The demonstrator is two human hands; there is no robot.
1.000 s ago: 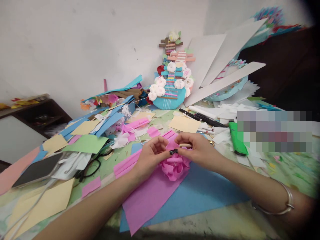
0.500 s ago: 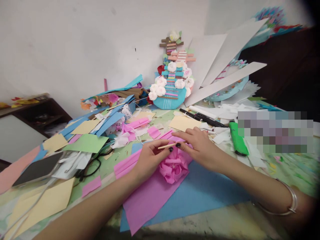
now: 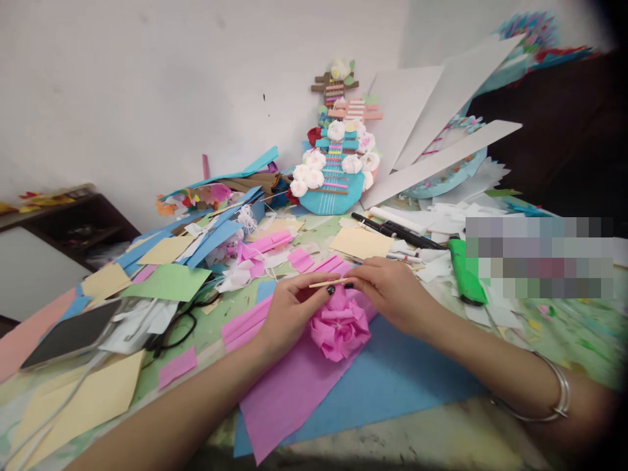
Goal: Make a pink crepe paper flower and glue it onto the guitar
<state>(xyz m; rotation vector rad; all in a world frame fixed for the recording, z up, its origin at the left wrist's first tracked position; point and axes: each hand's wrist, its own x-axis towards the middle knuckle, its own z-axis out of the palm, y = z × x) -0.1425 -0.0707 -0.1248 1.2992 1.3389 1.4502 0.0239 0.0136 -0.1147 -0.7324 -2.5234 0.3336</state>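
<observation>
A thin wooden stick (image 3: 320, 284) lies level between my two hands, above a pink paper flower (image 3: 340, 327). My left hand (image 3: 292, 307) pinches the stick from the left, thumb below and fingers behind. At the stick's right end, my right hand (image 3: 392, 294) is closed, its thumb and forefinger meeting there. Some pink paper touches the stick just above the flower; whether it is wrapped round it I cannot tell. Under the hands spreads a pink crepe paper sheet (image 3: 279, 405), resting on a blue sheet (image 3: 402, 376).
Behind the hands stands a blue paper lute (image 3: 333, 190) with white flowers. Black pens (image 3: 412, 235) and a green tool (image 3: 466, 271) lie to the right. On the left are a tablet (image 3: 71, 333), paper pieces (image 3: 167, 282) and black-handled scissors (image 3: 181, 333).
My right forefinger, stretched out to the left before, has curled in to the stick's right end. My left hand keeps its pinch almost unmoved.
</observation>
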